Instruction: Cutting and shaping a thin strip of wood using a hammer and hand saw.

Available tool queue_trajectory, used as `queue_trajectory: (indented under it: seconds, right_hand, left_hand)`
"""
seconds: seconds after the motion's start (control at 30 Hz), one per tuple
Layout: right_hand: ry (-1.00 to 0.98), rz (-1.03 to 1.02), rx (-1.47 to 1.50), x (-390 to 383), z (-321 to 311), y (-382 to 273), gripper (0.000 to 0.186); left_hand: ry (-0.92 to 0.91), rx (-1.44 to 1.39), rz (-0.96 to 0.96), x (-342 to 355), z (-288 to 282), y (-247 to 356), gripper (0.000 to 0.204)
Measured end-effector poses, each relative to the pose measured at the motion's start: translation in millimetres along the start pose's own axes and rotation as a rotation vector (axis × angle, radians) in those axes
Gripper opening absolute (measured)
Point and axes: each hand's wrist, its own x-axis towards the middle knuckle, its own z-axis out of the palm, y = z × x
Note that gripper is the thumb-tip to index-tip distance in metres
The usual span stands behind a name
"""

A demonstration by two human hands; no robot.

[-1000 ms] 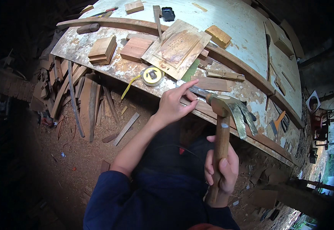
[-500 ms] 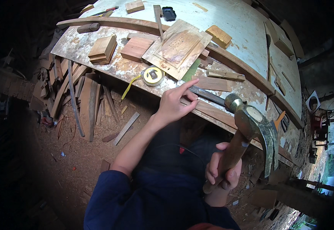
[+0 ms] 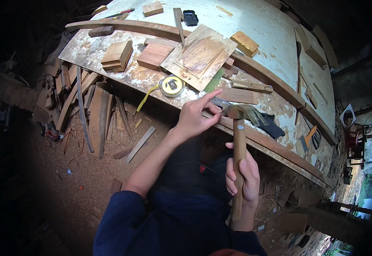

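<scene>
My left hand (image 3: 195, 118) is at the bench's front edge. Its thumb and fingers are pinched together with the forefinger stretched out; what lies between them is too small to make out. My right hand (image 3: 243, 176) grips the wooden handle of a claw hammer (image 3: 239, 143). The hammer head hangs right beside my left fingertips, its claw pointing right; whether it touches anything is unclear. Under the head runs a long wooden strip (image 3: 271, 146) along the bench edge. A dark metal bar (image 3: 221, 102) is partly hidden behind my fingers and the hammer.
The paint-stained bench (image 3: 147, 81) holds a yellow tape measure (image 3: 172, 86), a stacked wooden panel (image 3: 199, 57), wood blocks (image 3: 117, 54), a dark cloth (image 3: 272, 127) and an orange-handled scraper (image 3: 309, 137). A curved wooden rail (image 3: 275, 79) crosses it. Scrap wood (image 3: 96, 115) leans at left.
The hammer has swung down and left, its head now beside my left fingertips. My right hand has risen slightly with it. My left hand keeps its pinch in nearly the same place.
</scene>
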Motion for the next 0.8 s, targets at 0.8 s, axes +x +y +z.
queue_trajectory:
  seconds: [0.8]
  right_hand:
    - [0.052, -0.030, -0.119, -3, 17, -10, 0.076]
  left_hand:
    - [-0.036, -0.004, -0.061, -2, -1, 4, 0.075]
